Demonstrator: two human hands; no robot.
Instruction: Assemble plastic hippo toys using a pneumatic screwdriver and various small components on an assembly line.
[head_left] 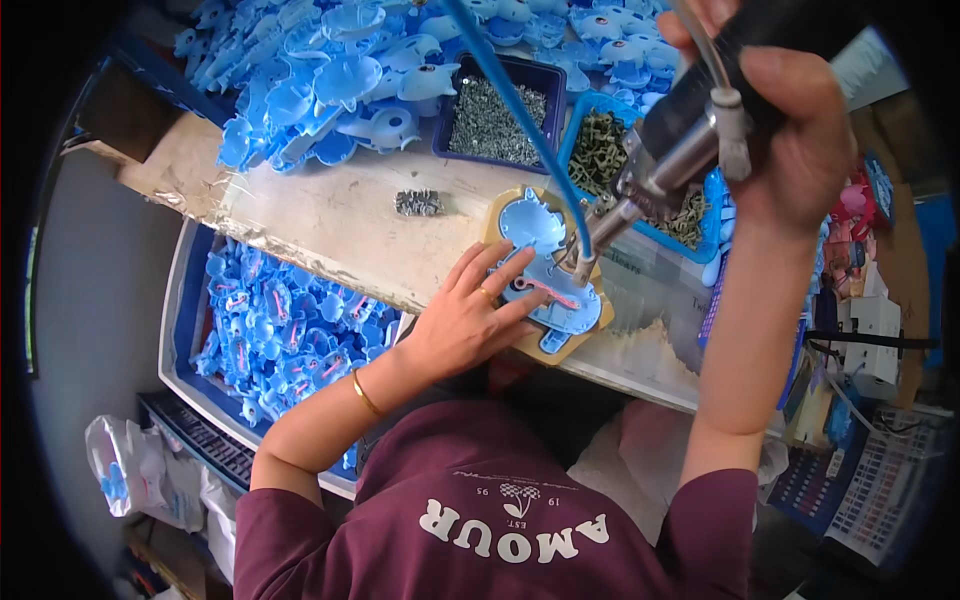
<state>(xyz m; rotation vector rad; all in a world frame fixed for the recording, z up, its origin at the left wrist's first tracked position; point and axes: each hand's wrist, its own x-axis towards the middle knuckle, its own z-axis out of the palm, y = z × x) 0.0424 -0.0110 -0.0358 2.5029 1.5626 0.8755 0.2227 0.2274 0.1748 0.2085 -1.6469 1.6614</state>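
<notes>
My left hand [468, 315] lies with its fingers spread on a light-blue plastic shell part [533, 224], pressing its lower half. This part sits in a yellowish holding block [602, 322] at the table's front edge. A pink strip-shaped piece [555, 293] shows inside the part, beside my fingertips. My right hand [800, 150] is wrapped round the black body of a power screwdriver [665, 170], held at a slant. Its metal nose reaches down to the right side of the part; whether the tip touches a screw cannot be made out. A blue hose [500, 85] runs down to the nose.
Loose blue shells [330, 80] are heaped at the back. A dark bin of small screws [500, 110] and a blue bin of greenish metal pieces [597, 150] stand behind the block. A small screw cluster [418, 203] lies left. A crate of blue parts [285, 320] stands lower left.
</notes>
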